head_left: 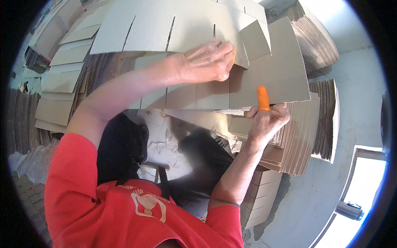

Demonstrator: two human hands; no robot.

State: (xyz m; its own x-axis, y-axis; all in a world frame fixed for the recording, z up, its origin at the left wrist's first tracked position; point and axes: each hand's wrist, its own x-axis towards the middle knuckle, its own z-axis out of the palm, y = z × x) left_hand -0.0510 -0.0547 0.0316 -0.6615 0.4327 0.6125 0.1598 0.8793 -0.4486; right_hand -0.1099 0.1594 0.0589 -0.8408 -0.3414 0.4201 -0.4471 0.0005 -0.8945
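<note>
A large pale cardboard sheet (pixel 151 33) with cut slots lies across the work area in front of me. Closed, my left hand (pixel 209 61) pinches a flap at its near right corner; a bit of orange covering shows at the fingertips. Beneath that corner a wide cardboard panel (pixel 283 62) extends to the right, and a small flap (pixel 254 39) stands bent up over it. My right hand (pixel 269 118) grips the panel's near edge, the orange-covered thumb on top and the other fingers mostly hidden below.
Cardboard stacks stand at the left (pixel 58 97), at the far right (pixel 314 39) and beside my right forearm (pixel 300 136). Under the work, my dark-trousered legs (pixel 202 151) flank a small stool (pixel 159 168). A pale wall (pixel 351 95) closes off the right side.
</note>
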